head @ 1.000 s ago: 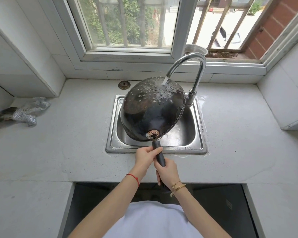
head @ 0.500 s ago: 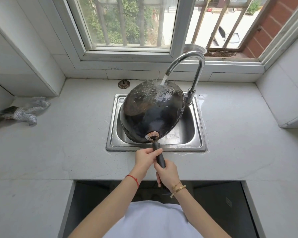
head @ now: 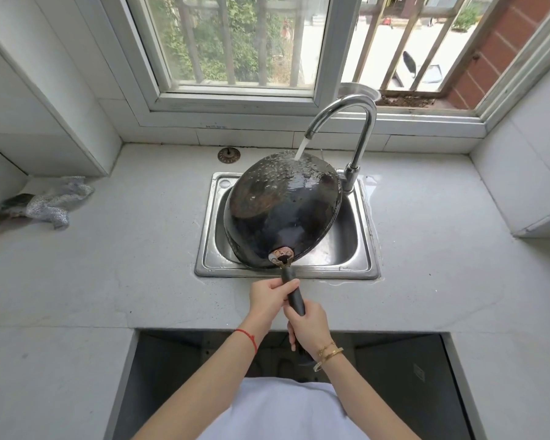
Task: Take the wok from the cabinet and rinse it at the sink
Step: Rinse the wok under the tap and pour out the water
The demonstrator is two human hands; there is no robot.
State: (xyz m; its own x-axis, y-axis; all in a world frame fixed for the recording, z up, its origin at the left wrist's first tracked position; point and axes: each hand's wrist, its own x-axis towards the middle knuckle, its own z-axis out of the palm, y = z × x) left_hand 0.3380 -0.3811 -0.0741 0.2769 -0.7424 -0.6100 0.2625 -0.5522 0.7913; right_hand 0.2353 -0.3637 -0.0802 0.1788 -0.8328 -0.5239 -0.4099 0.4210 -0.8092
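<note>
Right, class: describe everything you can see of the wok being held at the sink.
The wok is round, black and looks like worn metal, with brownish patches. It is turned over and tilted above the steel sink, its outer side wet and beaded where the tap water lands. A riveted plate joins its dark handle, gripped by the left hand and right hand.

The scene is viewed from head height, close, angled forward and down over the rectangular stainless-steel sink [head: 367,249].

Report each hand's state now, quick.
Left hand: closed on the wok handle, nearer the wok.
Right hand: closed on the same handle, lower down.
</note>
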